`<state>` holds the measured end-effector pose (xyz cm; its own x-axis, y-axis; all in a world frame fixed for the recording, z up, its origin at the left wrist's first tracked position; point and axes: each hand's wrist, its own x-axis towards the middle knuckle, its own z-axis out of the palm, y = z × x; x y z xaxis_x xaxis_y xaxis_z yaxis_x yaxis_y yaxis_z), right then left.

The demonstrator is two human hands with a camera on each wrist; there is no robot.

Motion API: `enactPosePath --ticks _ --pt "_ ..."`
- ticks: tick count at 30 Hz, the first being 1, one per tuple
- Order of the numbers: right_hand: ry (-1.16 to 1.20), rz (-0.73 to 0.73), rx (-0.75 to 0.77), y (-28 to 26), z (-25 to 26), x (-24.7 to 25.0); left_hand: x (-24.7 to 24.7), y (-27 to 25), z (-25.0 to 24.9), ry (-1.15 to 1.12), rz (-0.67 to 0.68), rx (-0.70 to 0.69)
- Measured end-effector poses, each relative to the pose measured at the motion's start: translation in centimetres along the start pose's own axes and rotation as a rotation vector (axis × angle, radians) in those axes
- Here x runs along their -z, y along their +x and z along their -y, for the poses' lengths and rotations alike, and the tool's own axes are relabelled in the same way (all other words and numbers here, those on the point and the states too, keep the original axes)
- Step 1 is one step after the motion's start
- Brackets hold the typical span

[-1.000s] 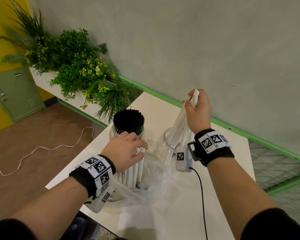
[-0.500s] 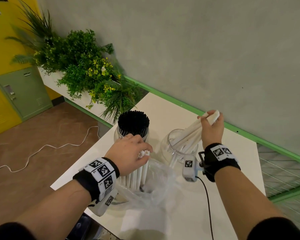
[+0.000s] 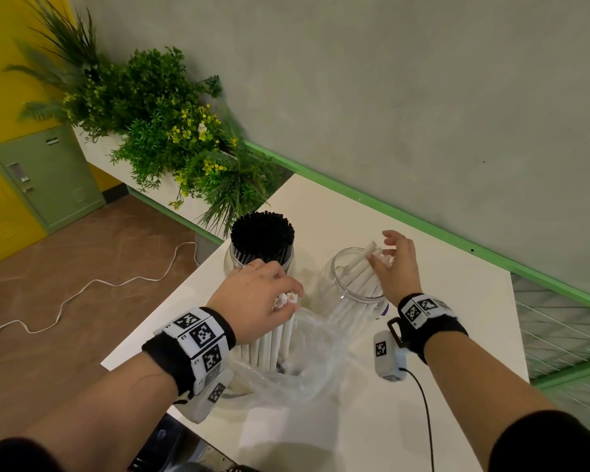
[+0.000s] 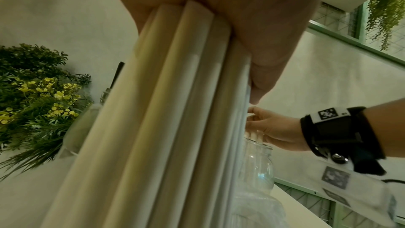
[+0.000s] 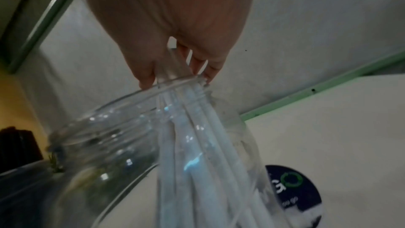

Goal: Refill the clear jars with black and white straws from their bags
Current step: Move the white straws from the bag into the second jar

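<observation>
My left hand [image 3: 266, 301] grips the top of an upright bundle of white straws [image 3: 273, 338] that stands inside a crumpled clear plastic bag [image 3: 307, 366]. The left wrist view shows the same white straws [image 4: 175, 110] in my palm. Behind it stands a clear jar packed with black straws [image 3: 262, 238]. To the right, a second clear jar [image 3: 341, 287] holds several white straws [image 3: 361, 270] that lean against its far rim. My right hand [image 3: 394, 260] hovers over their tips with fingers spread. Seen from the right wrist, its fingers [image 5: 197, 60] reach straight to the straw tops at the jar mouth [image 5: 122, 110].
The white table [image 3: 406, 403] ends close on the left and near sides. A planter of green plants [image 3: 171, 131] stands beyond the back left corner. A grey wall with a green rail [image 3: 457, 240] runs behind. A white cable [image 3: 82, 294] lies on the brown floor.
My right hand came down with its white straws, set them in the clear jar and spread its fingers off them. My left hand kept its grip on the bundle.
</observation>
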<state>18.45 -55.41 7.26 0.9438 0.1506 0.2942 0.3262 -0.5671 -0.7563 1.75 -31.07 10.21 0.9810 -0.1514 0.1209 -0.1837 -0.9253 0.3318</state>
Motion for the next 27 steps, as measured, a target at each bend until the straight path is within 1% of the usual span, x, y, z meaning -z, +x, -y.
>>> enactPosePath --ticks 3,6,9,11,12,17,19,21,23,26,27 --pt "-0.103 0.007 0.069 1.0 -0.2 0.4 -0.1 0.0 0.0 0.010 0.005 0.004" --pt "-0.204 0.061 0.181 1.4 -0.4 0.4 -0.1 0.1 0.1 0.009 -0.002 0.003" --pt "-0.313 0.195 0.315 1.6 -0.8 0.1 -0.1 0.1 0.2 0.015 -0.010 -0.003" --pt "-0.390 0.300 0.346 1.8 -0.9 -0.1 -0.1 0.0 0.2 0.016 -0.013 -0.005" --pt "-0.415 0.312 0.350 1.8 -0.8 -0.2 -0.1 0.0 0.2 0.016 -0.016 -0.007" --pt "-0.382 0.134 0.373 2.1 -0.6 -1.0 -0.1 0.0 0.2 0.013 -0.019 -0.006" --pt "-0.363 0.052 0.409 2.6 0.0 -0.8 0.0 0.0 0.2 0.004 -0.022 -0.008" --pt "-0.355 0.001 0.410 3.5 0.6 -0.3 0.0 0.0 0.3 -0.002 -0.024 -0.008" --pt "-0.367 0.015 0.368 4.3 0.7 0.1 0.0 0.0 0.3 -0.005 -0.032 -0.009" --pt "-0.429 0.126 0.277 4.7 -0.2 0.0 0.0 0.0 0.4 0.001 -0.033 -0.015" --pt "-0.442 0.142 0.250 4.6 -0.3 0.0 0.0 0.0 0.4 0.006 -0.026 -0.013"
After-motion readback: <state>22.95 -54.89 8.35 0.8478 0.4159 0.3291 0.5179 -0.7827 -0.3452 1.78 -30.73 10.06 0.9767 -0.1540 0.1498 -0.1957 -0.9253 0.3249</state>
